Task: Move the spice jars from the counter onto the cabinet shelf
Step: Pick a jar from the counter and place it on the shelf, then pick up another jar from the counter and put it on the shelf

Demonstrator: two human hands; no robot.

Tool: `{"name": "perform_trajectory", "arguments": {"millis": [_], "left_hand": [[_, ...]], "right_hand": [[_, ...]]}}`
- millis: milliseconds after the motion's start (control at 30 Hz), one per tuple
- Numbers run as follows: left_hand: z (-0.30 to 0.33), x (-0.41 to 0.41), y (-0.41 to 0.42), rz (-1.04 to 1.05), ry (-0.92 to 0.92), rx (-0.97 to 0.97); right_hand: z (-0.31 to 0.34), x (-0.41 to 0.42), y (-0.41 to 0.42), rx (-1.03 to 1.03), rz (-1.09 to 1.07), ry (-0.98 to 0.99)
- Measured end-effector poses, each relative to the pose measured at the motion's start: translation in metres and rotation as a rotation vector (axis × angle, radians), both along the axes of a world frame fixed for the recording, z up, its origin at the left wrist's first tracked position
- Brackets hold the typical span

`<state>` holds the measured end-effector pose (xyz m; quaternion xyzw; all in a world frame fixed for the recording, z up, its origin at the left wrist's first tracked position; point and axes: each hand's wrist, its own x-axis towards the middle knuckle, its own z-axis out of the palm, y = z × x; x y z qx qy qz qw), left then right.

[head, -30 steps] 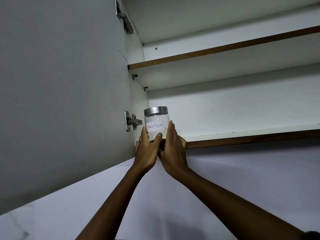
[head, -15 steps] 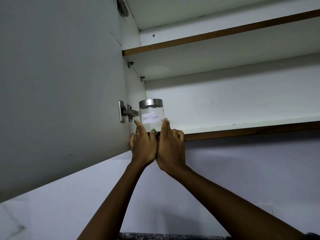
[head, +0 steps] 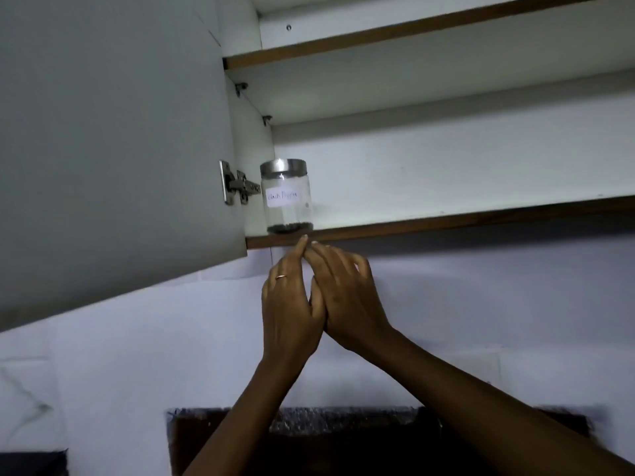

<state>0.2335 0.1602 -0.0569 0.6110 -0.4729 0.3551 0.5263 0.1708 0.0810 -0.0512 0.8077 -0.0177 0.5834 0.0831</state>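
Head view looks up at an open wall cabinet, and we take the spice jar [head: 286, 196] as our landmark. It is a clear glass jar with a metal lid [head: 283, 164] and a white handwritten label [head: 282, 198]; the writing is too blurred for us to read. A thin dark layer of spice lies at its bottom. The jar stands upright on the lower cabinet shelf [head: 446, 222], at the shelf's left end, close to the brown front edge. Nothing touches it.

Just below the jar, under the shelf edge, we see our two hands side by side. The left hand [head: 288, 304] is directly beneath the jar, its fingers straight and pointing up, one fingertip reaching the front edge of the shelf. A thin ring [head: 281, 277] sits on one finger. The right hand [head: 347, 297] is below and slightly right of the jar, its fingers loosely spread and relaxed. The two hands touch along their inner sides. Neither hand grasps anything; both are released from the jar.

Left of the jar, a metal hinge [head: 237, 183] joins the cabinet wall to the open door [head: 110, 132], which fills the space further left. Above the jar runs a second shelf [head: 412, 32]. Well below the jar, behind our forearms, a pale wall [head: 137, 338] ends at a dark strip of counter [head: 343, 441].
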Motion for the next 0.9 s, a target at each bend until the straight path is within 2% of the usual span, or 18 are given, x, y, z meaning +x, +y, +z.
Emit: {"name": "perform_trajectory", "arguments": {"millis": [167,300,433,533,667,767,900], "left_hand": [[-0.064,-0.046,0.022,-0.053,-0.004,0.083],[-0.126,-0.080,0.049,-0.142,0.029,0.205],[-0.194,-0.112,0.073,-0.262,0.188,0.348],[-0.245,-0.131,0.089,-0.357,0.341,0.518],[-0.301,-0.149,0.109,-0.395,0.441,0.768],[-0.335,-0.160,0.127,-0.440,0.497,1.010],[-0.370,-0.166,0.149,-0.480,0.562,1.374]], "right_hand": [[-0.057,-0.049,0.008,0.002,0.035,0.034],[-0.116,-0.099,0.025,0.105,0.034,0.198],[-0.180,-0.138,0.046,0.191,-0.015,0.389],[-0.229,-0.164,0.060,0.274,-0.039,0.531],[-0.290,-0.196,0.078,0.471,-0.047,0.677],[-0.330,-0.215,0.088,0.579,-0.067,0.895],[-0.375,-0.233,0.096,0.674,-0.149,1.393]]}}
